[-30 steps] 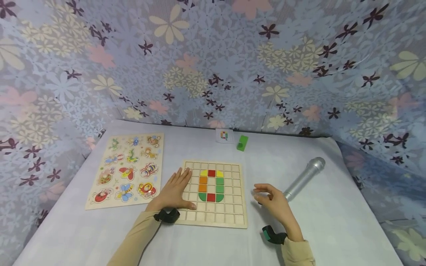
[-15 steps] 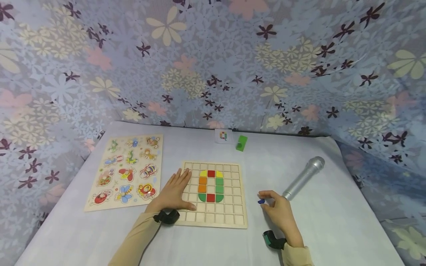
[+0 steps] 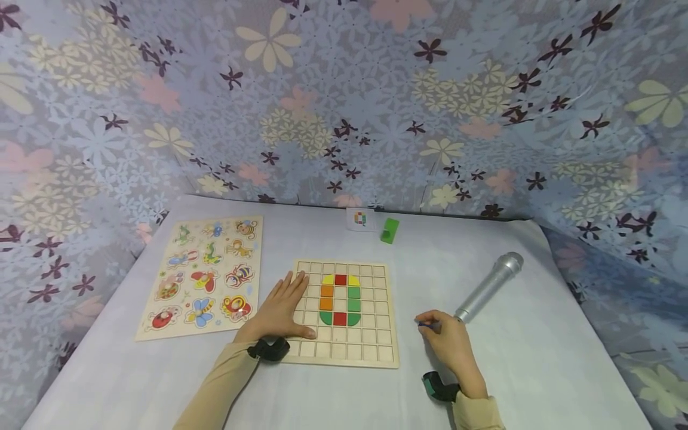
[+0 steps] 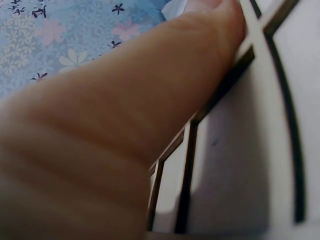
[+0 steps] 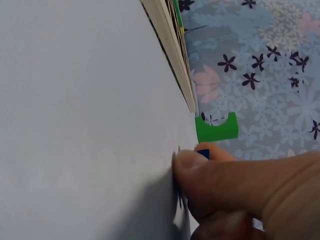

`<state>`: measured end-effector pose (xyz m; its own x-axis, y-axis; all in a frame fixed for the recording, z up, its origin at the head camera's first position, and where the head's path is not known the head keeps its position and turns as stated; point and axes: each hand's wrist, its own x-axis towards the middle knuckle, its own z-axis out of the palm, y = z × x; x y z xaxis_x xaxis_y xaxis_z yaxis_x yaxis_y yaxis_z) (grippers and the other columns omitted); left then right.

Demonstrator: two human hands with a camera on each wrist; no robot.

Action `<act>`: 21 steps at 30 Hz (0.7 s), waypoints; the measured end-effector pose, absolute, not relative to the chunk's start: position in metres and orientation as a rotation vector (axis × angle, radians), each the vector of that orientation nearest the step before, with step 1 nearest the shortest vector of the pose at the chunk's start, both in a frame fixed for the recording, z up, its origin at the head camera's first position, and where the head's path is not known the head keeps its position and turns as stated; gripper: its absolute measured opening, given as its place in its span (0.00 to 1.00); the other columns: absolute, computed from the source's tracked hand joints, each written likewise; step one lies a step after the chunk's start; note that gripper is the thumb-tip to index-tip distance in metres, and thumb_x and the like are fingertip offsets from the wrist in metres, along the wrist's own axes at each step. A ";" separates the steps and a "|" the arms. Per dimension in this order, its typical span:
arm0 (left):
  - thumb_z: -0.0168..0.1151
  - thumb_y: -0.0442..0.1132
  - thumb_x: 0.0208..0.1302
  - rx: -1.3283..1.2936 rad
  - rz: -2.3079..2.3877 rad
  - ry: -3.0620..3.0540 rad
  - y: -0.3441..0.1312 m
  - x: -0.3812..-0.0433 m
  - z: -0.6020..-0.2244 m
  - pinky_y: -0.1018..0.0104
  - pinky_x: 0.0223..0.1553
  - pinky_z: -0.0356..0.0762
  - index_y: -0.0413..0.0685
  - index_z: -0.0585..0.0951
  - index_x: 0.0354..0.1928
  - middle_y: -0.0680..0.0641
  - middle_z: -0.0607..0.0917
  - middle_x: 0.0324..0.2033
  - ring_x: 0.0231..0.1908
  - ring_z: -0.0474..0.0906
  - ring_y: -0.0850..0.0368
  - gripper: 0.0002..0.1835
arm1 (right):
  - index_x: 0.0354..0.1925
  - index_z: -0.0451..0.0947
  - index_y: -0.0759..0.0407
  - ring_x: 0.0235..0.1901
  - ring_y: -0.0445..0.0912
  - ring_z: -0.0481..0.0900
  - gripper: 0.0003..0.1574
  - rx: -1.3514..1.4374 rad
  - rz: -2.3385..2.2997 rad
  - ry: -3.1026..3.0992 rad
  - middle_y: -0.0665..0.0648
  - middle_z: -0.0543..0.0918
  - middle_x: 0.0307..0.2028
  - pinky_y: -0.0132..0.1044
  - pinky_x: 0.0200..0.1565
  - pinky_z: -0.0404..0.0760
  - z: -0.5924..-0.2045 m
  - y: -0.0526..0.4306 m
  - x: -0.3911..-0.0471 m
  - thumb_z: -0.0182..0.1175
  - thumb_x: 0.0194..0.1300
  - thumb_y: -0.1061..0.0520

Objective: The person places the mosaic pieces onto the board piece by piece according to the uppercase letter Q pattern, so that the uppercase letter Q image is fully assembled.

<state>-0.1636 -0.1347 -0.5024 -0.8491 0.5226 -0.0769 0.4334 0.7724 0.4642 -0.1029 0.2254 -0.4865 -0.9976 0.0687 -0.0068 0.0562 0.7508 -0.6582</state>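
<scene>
My left hand (image 3: pixel 276 310) rests with fingers spread on the left side of a wooden grid board (image 3: pixel 369 353). Its thumb (image 4: pixel 200 40) lies along the grid lines in the left wrist view. Red, orange, yellow and green pieces form a ring in the grid, with a red tile (image 3: pixel 340 319) at the bottom. To the right of the board, my right hand (image 3: pixel 450 343) pinches a small blue puzzle piece (image 5: pixel 204 153) between thumb and fingers, low over the table. Most of that piece is hidden by the fingertips.
A silver microphone (image 3: pixel 491 286) lies just beyond my right hand. At the back are a picture card (image 3: pixel 352 226) and a notched green block (image 3: pixel 390 230). An insect peg puzzle (image 3: pixel 252 230) lies left of the board. Patterned cloth hangs behind the white table.
The right hand has lowered slightly toward me and the blue piece now shows turned between its fingertips. My left hand stays in place on the board.
</scene>
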 end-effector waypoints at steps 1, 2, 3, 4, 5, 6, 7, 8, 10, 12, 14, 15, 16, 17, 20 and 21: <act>0.72 0.65 0.45 0.750 0.654 2.763 -0.135 -0.164 -0.502 0.42 0.76 0.37 0.37 0.47 0.75 0.38 0.45 0.77 0.76 0.34 0.37 0.66 | 0.41 0.84 0.59 0.28 0.41 0.77 0.09 -0.114 1.098 -2.921 0.56 0.86 0.35 0.29 0.28 0.72 -0.487 0.225 -0.103 0.65 0.59 0.64; 0.72 0.65 0.45 0.746 0.654 2.760 -0.135 -0.164 -0.502 0.42 0.76 0.36 0.37 0.47 0.75 0.39 0.45 0.77 0.76 0.34 0.38 0.66 | 0.41 0.84 0.59 0.29 0.42 0.78 0.09 -0.124 1.106 -2.915 0.55 0.86 0.34 0.29 0.28 0.72 -0.487 0.224 -0.103 0.66 0.59 0.63; 0.72 0.65 0.45 0.742 0.655 2.758 -0.135 -0.164 -0.502 0.43 0.76 0.36 0.37 0.47 0.76 0.39 0.45 0.77 0.76 0.34 0.38 0.66 | 0.40 0.84 0.59 0.29 0.42 0.78 0.09 -0.132 1.122 -2.906 0.55 0.86 0.34 0.28 0.28 0.73 -0.487 0.222 -0.103 0.66 0.59 0.62; 0.72 0.65 0.45 0.739 0.658 2.757 -0.135 -0.164 -0.502 0.42 0.76 0.36 0.37 0.47 0.76 0.39 0.45 0.77 0.76 0.34 0.38 0.66 | 0.40 0.83 0.59 0.29 0.42 0.78 0.09 -0.138 1.147 -2.892 0.56 0.86 0.34 0.28 0.29 0.73 -0.488 0.221 -0.103 0.66 0.59 0.62; 0.72 0.65 0.45 0.738 0.662 2.756 -0.135 -0.164 -0.503 0.42 0.76 0.36 0.37 0.47 0.76 0.39 0.45 0.77 0.76 0.34 0.38 0.66 | 0.40 0.83 0.60 0.30 0.41 0.79 0.09 -0.148 1.183 -2.877 0.56 0.86 0.34 0.28 0.29 0.74 -0.488 0.219 -0.104 0.67 0.59 0.62; 0.72 0.65 0.44 0.738 0.657 2.758 -0.135 -0.164 -0.503 0.42 0.76 0.36 0.37 0.47 0.76 0.39 0.45 0.77 0.76 0.34 0.38 0.66 | 0.40 0.83 0.60 0.30 0.41 0.79 0.09 -0.158 1.221 -2.860 0.56 0.86 0.34 0.27 0.30 0.75 -0.489 0.218 -0.104 0.67 0.59 0.62; 0.71 0.65 0.45 0.740 0.652 2.758 -0.135 -0.164 -0.503 0.42 0.76 0.36 0.37 0.47 0.76 0.39 0.45 0.77 0.76 0.34 0.38 0.66 | 0.41 0.83 0.61 0.31 0.40 0.79 0.09 -0.174 1.272 -2.840 0.57 0.87 0.34 0.27 0.31 0.75 -0.489 0.216 -0.104 0.67 0.59 0.62; 0.71 0.65 0.45 0.739 0.647 2.758 -0.136 -0.164 -0.504 0.43 0.76 0.36 0.38 0.47 0.76 0.39 0.45 0.77 0.76 0.34 0.38 0.66 | 0.41 0.83 0.61 0.31 0.39 0.79 0.09 -0.190 1.325 -2.820 0.58 0.87 0.35 0.26 0.31 0.76 -0.490 0.214 -0.104 0.66 0.60 0.62; 0.71 0.65 0.45 0.740 0.641 2.760 -0.135 -0.164 -0.504 0.42 0.76 0.36 0.38 0.47 0.76 0.39 0.45 0.77 0.76 0.34 0.38 0.66 | 0.42 0.82 0.63 0.30 0.38 0.79 0.10 -0.236 1.444 -2.778 0.59 0.86 0.35 0.25 0.31 0.78 -0.491 0.210 -0.105 0.66 0.60 0.62; 0.71 0.65 0.45 0.737 0.637 2.761 -0.135 -0.164 -0.505 0.43 0.76 0.36 0.38 0.47 0.76 0.39 0.44 0.77 0.76 0.34 0.38 0.66 | 0.44 0.81 0.66 0.30 0.37 0.80 0.11 -0.276 1.589 -2.725 0.60 0.86 0.35 0.26 0.32 0.81 -0.491 0.207 -0.105 0.64 0.61 0.64; 0.71 0.65 0.45 0.737 0.644 2.759 -0.135 -0.164 -0.505 0.43 0.76 0.36 0.38 0.47 0.76 0.39 0.44 0.77 0.76 0.34 0.38 0.66 | 0.45 0.79 0.70 0.30 0.37 0.82 0.12 -0.309 1.740 -2.664 0.60 0.86 0.34 0.27 0.33 0.84 -0.491 0.203 -0.105 0.63 0.62 0.66; 0.71 0.65 0.45 0.737 0.647 2.757 -0.135 -0.165 -0.505 0.43 0.76 0.36 0.38 0.47 0.76 0.39 0.44 0.77 0.76 0.34 0.38 0.66 | 0.46 0.78 0.71 0.30 0.38 0.84 0.13 -0.323 1.825 -2.631 0.61 0.85 0.34 0.28 0.34 0.85 -0.490 0.201 -0.105 0.62 0.63 0.67; 0.71 0.65 0.45 0.736 0.647 2.755 -0.135 -0.165 -0.504 0.43 0.76 0.35 0.38 0.47 0.76 0.39 0.44 0.77 0.76 0.33 0.38 0.66 | 0.47 0.77 0.73 0.31 0.39 0.85 0.14 -0.331 1.904 -2.599 0.61 0.85 0.34 0.29 0.35 0.86 -0.490 0.199 -0.105 0.61 0.63 0.68; 0.71 0.65 0.45 0.736 0.645 2.753 -0.135 -0.165 -0.504 0.43 0.76 0.35 0.38 0.47 0.76 0.39 0.44 0.77 0.76 0.33 0.38 0.66 | 0.48 0.75 0.74 0.31 0.40 0.86 0.15 -0.333 1.974 -2.573 0.61 0.85 0.34 0.30 0.36 0.86 -0.489 0.197 -0.105 0.60 0.63 0.69; 0.72 0.64 0.45 0.741 0.646 2.752 -0.136 -0.165 -0.501 0.42 0.76 0.36 0.37 0.47 0.75 0.38 0.44 0.77 0.76 0.34 0.37 0.66 | 0.49 0.73 0.77 0.32 0.42 0.87 0.16 -0.312 2.132 -2.525 0.61 0.86 0.34 0.31 0.37 0.86 -0.487 0.189 -0.105 0.59 0.63 0.71; 0.72 0.64 0.45 0.739 0.645 2.754 -0.137 -0.165 -0.500 0.42 0.76 0.36 0.37 0.47 0.76 0.38 0.44 0.77 0.76 0.34 0.37 0.66 | 0.50 0.73 0.77 0.33 0.41 0.87 0.17 -0.281 2.170 -2.524 0.61 0.86 0.34 0.31 0.38 0.86 -0.487 0.186 -0.105 0.59 0.63 0.70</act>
